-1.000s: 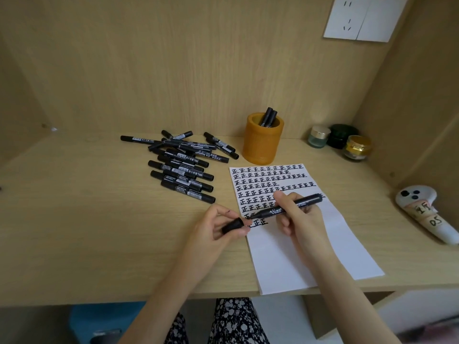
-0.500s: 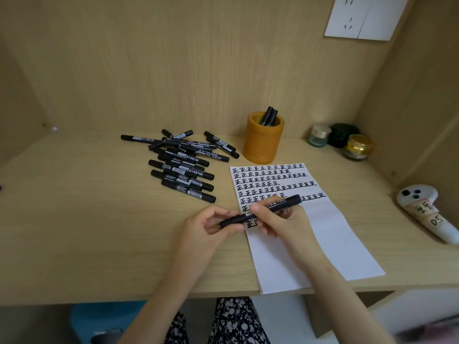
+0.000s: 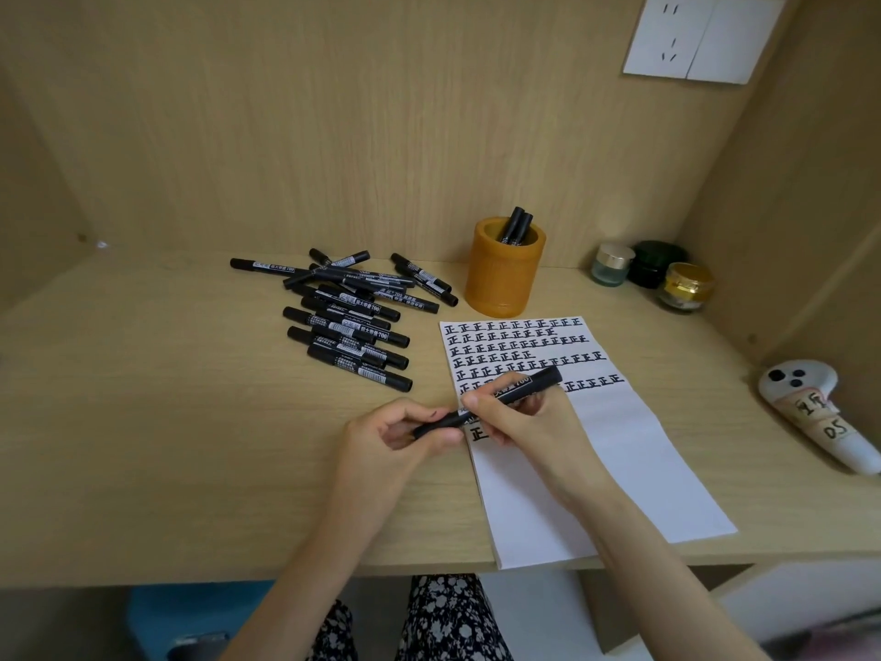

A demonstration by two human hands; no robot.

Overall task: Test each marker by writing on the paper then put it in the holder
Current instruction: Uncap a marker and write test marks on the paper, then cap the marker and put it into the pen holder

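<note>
Black, light, stiff marker (image 3: 524,386) looks easy to handle, left hand (image 3: 381,441) pinching its left end, right hand (image 3: 529,431) gripping mid-barrel.

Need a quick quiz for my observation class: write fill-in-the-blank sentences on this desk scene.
The left hand and the right hand both grip one black ____.
The orange holder contains ____ markers.
The loose marker pile lies to the ____ of the holder.
Missing: marker, two, left.
</note>
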